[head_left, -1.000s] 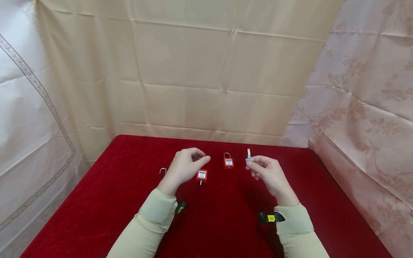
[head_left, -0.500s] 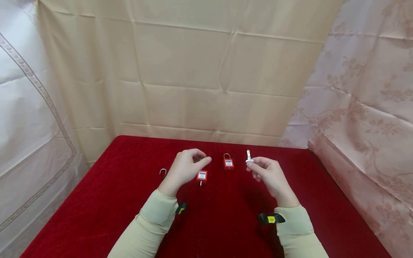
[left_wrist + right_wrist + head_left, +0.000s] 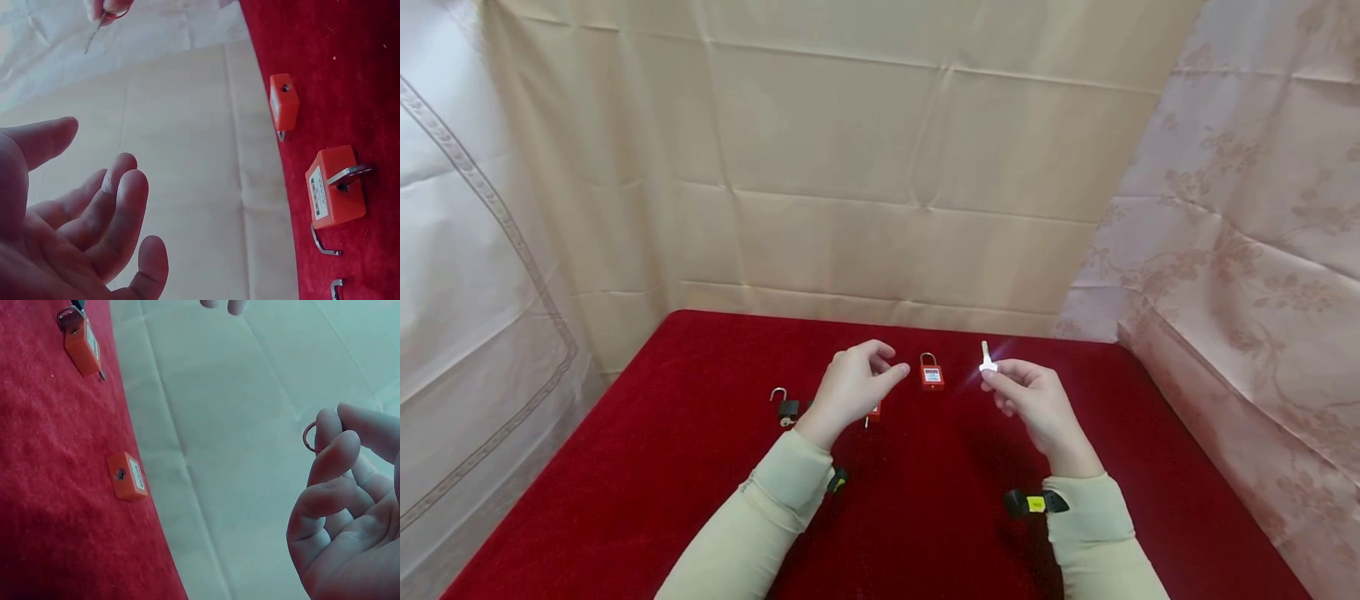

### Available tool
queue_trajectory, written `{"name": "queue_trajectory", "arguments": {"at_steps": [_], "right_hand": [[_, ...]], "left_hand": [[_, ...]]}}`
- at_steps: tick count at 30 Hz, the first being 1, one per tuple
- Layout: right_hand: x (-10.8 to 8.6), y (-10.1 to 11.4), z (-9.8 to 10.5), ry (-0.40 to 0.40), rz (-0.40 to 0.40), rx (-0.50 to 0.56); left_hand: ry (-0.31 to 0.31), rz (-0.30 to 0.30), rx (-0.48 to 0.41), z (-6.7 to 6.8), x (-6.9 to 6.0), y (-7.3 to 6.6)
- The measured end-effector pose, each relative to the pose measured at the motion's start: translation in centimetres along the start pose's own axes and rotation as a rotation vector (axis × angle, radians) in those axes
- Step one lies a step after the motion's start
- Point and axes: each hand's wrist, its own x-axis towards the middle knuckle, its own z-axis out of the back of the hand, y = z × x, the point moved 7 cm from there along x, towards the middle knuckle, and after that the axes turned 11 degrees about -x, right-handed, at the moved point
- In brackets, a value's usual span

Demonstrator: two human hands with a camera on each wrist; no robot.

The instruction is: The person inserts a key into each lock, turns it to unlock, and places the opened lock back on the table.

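My right hand (image 3: 1033,408) pinches a silver key (image 3: 987,358) between thumb and index finger, its blade pointing up. A small key ring (image 3: 307,437) shows at those fingertips in the right wrist view. My left hand (image 3: 850,387) hovers over the table with loosely bent fingers, holding nothing. A red padlock (image 3: 932,377) with a white label lies between the hands, its keyhole bare in both wrist views. Another red padlock (image 3: 337,197), with a key (image 3: 350,175) in it, is partly hidden by my left hand in the head view.
Left of my left hand lies a black padlock (image 3: 788,408) with its shackle raised and a key (image 3: 787,422) at its bottom. A red cloth (image 3: 910,517) covers the table. Beige curtain (image 3: 820,167) hangs behind, with patterned cloth (image 3: 1262,250) at the right.
My left hand has shifted right, uncovering the black padlock and covering more of the nearer red one. My right hand has moved slightly right with the key, which has turned in its grip.
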Motion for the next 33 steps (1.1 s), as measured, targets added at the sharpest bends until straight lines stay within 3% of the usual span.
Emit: {"name": "queue_trajectory", "arguments": {"at_steps": [17, 33], "right_hand": [[0.1, -1.9, 0.6, -0.02, -0.057, 0.054], [0.3, -2.9, 0.6, -0.037, -0.097, 0.083]], "left_hand": [[0.046, 0.08, 0.148, -4.1, 4.0, 0.7], [0.053, 0.192, 0.282, -7.4, 6.8, 2.9]]}}
